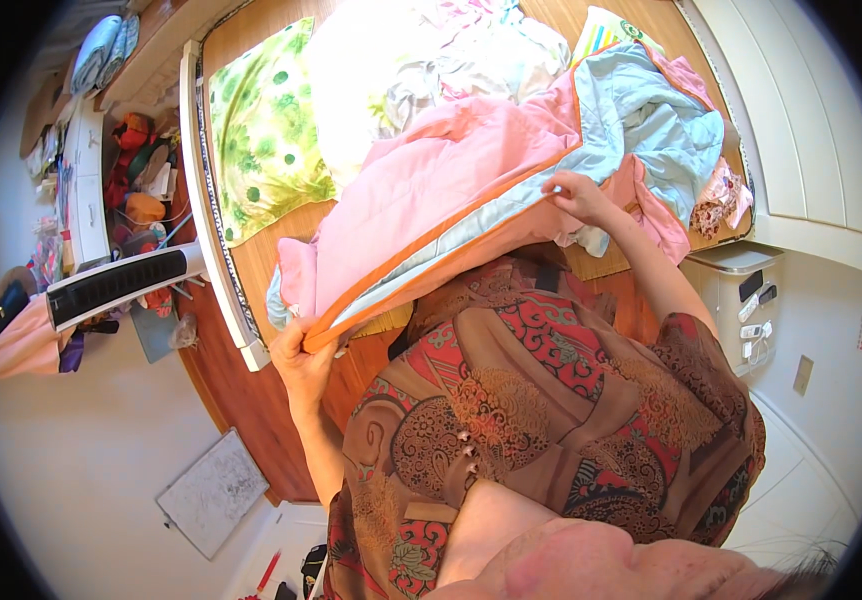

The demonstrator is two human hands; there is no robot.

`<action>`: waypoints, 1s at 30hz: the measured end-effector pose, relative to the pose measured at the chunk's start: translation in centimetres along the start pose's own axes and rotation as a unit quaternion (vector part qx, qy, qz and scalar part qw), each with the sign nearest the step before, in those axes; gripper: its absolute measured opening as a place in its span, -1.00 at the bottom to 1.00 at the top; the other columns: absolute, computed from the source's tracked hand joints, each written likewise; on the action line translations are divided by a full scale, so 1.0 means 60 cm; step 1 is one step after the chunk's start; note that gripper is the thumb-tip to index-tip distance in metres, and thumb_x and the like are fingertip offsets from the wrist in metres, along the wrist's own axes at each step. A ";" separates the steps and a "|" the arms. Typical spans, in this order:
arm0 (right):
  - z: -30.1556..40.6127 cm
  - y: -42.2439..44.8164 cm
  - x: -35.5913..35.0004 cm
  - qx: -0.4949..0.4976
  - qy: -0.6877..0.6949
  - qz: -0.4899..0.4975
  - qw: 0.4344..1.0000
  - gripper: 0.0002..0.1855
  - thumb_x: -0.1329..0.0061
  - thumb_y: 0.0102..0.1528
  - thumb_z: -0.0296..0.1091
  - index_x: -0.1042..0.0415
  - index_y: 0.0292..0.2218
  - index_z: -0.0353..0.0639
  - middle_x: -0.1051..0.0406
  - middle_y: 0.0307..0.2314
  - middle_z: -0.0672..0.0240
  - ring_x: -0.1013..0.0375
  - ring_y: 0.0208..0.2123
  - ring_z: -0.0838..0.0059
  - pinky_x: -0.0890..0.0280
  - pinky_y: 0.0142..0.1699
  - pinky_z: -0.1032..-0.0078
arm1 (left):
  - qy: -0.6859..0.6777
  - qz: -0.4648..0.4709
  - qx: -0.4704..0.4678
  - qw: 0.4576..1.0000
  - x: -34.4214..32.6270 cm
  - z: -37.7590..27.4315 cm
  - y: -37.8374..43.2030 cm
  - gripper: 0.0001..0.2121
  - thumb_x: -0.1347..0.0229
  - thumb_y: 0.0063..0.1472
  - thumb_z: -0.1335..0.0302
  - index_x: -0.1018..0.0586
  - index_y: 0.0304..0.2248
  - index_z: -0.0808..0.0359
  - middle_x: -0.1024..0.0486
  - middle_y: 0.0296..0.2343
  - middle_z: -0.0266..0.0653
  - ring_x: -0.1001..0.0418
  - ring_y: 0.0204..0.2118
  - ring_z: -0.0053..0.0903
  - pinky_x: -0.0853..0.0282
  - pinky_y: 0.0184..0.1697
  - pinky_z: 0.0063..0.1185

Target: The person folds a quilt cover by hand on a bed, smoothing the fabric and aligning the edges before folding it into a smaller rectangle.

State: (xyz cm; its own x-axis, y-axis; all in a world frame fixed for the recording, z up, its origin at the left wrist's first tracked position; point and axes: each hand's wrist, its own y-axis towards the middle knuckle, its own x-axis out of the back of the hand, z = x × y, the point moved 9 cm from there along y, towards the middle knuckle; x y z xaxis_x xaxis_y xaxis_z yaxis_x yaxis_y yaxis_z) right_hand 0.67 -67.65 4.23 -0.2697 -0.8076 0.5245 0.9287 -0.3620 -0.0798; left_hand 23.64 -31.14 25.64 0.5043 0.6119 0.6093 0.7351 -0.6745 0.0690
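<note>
A quilt (438, 165) with a pink face, a light blue face and orange binding lies in folds across the near side of the bed. My left hand (305, 364) grips its orange-bound corner at the bed's near left. From there the bound edge runs fairly straight to my right hand (585, 201). My right hand's fingers are bent at the light blue strip beside that edge; whether they pinch the cloth cannot be made out. To the right, the quilt's blue side (641, 112) is bunched up. A green and white patterned pillow (270, 135) rests at the left.
White and patterned bedding (476, 67) is heaped farther back on the wooden-slat mat (247, 225). A white bed rail (195, 150) bounds the left side. Beyond it stands a tower fan (120, 289). At the right, a metal-topped cabinet (731, 259) carries remotes and chargers on its side.
</note>
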 end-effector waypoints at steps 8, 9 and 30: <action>-0.125 0.114 -0.078 -0.015 -0.197 0.111 0.974 -0.76 0.07 -0.12 -0.54 -0.40 -0.31 -0.20 -0.41 -0.41 0.07 -0.40 -0.34 0.06 -0.29 -0.21 0.29 | 0.022 0.014 -0.039 0.999 0.004 -0.050 -0.013 -0.89 -0.20 -0.08 0.63 -0.52 -0.51 0.36 -0.36 -0.68 -0.44 -0.27 -0.60 -0.81 -0.20 -0.54 -0.75; -0.125 0.121 -0.084 -0.025 -0.257 0.145 0.955 -0.82 0.05 -0.13 -0.52 -0.41 -0.38 -0.20 -0.42 -0.44 0.07 -0.40 -0.35 0.06 -0.28 -0.24 0.29 | 0.023 0.010 -0.037 0.999 0.008 -0.048 -0.018 -0.89 -0.20 -0.08 0.63 -0.52 -0.51 0.36 -0.36 -0.68 -0.44 -0.27 -0.60 -0.81 -0.20 -0.54 -0.75; 0.348 -0.069 0.390 0.081 -0.131 -0.393 0.906 -0.75 0.14 -0.16 -0.51 -0.38 -0.33 -0.25 -0.38 -0.52 0.23 -0.35 -0.48 0.34 -0.25 -0.33 0.49 | 0.292 -0.123 -0.106 0.942 0.194 0.014 0.093 -0.65 -0.08 -0.14 0.76 -0.56 -0.28 0.31 -0.54 -0.42 -0.12 -0.51 -0.35 -0.38 -0.39 -0.20 -0.57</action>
State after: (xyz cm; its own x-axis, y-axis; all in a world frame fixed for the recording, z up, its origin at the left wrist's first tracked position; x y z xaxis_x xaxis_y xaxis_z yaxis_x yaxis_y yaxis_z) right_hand -4.15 -75.33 34.50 -0.8150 -0.1838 0.5495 0.5060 -0.6878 0.5204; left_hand 33.97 -27.42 32.49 -0.0512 0.4708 0.8807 0.6591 -0.6467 0.3840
